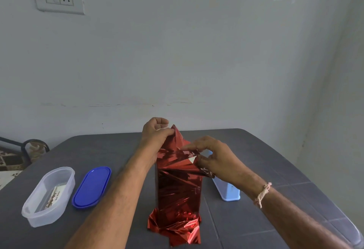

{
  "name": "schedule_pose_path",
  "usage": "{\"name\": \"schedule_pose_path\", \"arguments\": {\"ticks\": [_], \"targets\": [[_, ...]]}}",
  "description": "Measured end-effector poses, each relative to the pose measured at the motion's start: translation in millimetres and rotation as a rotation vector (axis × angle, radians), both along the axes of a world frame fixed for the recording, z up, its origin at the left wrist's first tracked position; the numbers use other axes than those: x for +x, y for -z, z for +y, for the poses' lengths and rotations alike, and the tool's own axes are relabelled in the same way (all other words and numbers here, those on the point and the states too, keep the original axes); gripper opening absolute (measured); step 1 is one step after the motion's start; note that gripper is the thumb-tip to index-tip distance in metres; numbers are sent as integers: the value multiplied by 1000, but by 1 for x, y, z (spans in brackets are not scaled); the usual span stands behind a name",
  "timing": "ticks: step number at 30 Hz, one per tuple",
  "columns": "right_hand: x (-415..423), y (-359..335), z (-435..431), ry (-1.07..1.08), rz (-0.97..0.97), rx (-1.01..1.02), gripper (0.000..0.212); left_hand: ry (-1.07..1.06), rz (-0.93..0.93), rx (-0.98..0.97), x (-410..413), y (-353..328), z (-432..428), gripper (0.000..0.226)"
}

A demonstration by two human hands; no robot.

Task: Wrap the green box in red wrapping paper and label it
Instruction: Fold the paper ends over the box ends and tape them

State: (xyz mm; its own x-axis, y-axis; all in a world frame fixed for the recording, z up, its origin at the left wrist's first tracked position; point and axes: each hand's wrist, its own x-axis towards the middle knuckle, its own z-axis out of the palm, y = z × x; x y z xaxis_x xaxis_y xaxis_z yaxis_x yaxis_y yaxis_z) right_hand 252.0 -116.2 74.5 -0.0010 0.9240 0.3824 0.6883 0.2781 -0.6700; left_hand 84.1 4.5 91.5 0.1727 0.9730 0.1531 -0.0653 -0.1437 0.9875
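Though dark, table (256,160) against pale wall (177,61).

1 view only, from a wide-angle camera on the person's head. It faces forward and slightly down across the bench (256,150) toward a wall (177,51), which fills the upper half of the frame. Both forearms enter from the bottom edge. The left hand (155,132) and right hand (214,158) sit just below centre, close to the lens, at the paper (177,189). The bench's far edge and right corner show, while its near edge is cut off.
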Motion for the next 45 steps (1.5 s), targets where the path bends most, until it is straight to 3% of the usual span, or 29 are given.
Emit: {"name": "schedule_pose_path", "arguments": {"ticks": [4, 7, 10, 13, 17, 24, 30, 39, 45], "targets": [[-8, 2, 0, 1, 93, 24, 24, 8, 108, 381, -8, 8, -21, 5], [-14, 2, -2, 35, 179, 14, 22, 155, 221, 450, -13, 14, -30, 14], [-19, 0, -3, 54, 217, 15, 23, 174, 320, 455, -18, 22, -31, 26], [-19, 2, -2, 82, 170, 17, 12, 172, 356, 432, -21, 23, -32, 20], [-18, 6, -1, 92, 85, 15, 24, 170, 397, 347, -24, 26, -36, 15], [-21, 17, -4, 106, 33, 63, 47, 246, 302, 269, -28, 34, -32, 19], [-28, 28, -6, 141, 26, 128, 51, 302, 219, 215, -30, 29, -40, 22], [-35, 42, -6, 176, 26, 247, 42, 320, 293, 188, -34, 32, -37, 35], [-28, 30, -9, 137, 210, 240, 10, 348, 269, 153, -37, 31, -39, 35]]}}
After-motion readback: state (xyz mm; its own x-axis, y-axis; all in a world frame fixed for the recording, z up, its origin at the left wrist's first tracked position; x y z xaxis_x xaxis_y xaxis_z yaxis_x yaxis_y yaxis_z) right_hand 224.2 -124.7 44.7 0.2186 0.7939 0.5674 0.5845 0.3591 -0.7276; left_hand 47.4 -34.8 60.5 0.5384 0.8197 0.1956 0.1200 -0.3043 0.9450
